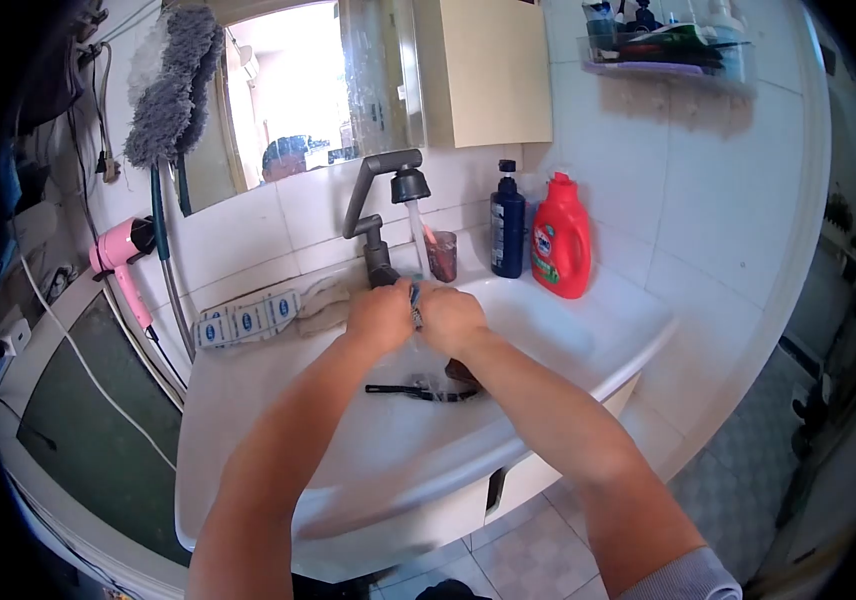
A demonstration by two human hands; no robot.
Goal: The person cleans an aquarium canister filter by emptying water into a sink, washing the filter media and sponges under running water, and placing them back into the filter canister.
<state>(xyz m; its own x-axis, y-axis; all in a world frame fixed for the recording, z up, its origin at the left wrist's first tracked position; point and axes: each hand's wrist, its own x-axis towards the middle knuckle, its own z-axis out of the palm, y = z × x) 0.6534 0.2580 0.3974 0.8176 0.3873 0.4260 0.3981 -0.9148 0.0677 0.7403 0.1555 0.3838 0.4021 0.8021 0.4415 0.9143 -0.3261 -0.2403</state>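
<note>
Under the running water of the dark grey faucet (380,190), my left hand (381,318) and my right hand (451,318) are held close together. Both are closed around a small blue-grey patterned item (416,303), perhaps a cloth; most of it is hidden by the fingers. Water falls past the hands into the white sink (348,440). A long, thin black object (403,390) lies in the basin below them. Beside it, a dark brown thing (461,371) is partly covered by my right forearm.
Behind the basin stand a cup (442,258), a dark blue pump bottle (508,225) and a red detergent jug (561,245). A blue-and-white package (248,322) and a pale cloth (325,306) lie on the left ledge. A pink hair dryer (126,255) hangs at left.
</note>
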